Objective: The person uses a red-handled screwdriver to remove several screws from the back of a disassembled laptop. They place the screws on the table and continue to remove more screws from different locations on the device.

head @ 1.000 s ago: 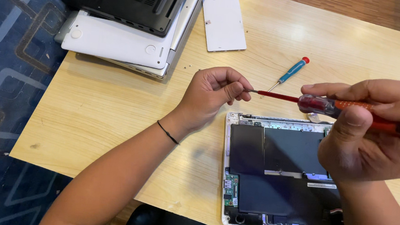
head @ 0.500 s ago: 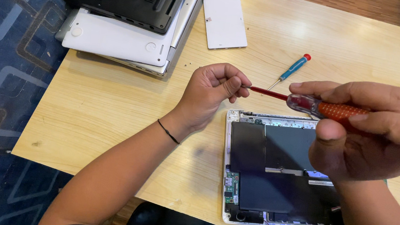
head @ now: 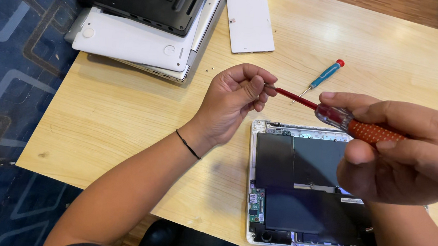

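My right hand (head: 411,155) grips a red-handled screwdriver (head: 358,127), held level above an opened white laptop (head: 298,182) whose dark battery and boards are exposed. The red shaft points left to my left hand (head: 234,100), whose fingertips pinch at the screwdriver's tip; whether something small is held there cannot be seen. A thin black band circles my left wrist. Both hands hover over the light wooden table (head: 124,120).
A small blue screwdriver with a red cap (head: 322,78) lies beyond the hands. A white rectangular cover (head: 249,22) rests near the far edge. Stacked laptops, black on white (head: 143,21), sit at the far left corner. Blue patterned carpet (head: 7,67) lies left.
My right hand has lifted the red screwdriver slightly and tilted it, while my left hand has kept its fingertips at the tip. The view has shifted a little.
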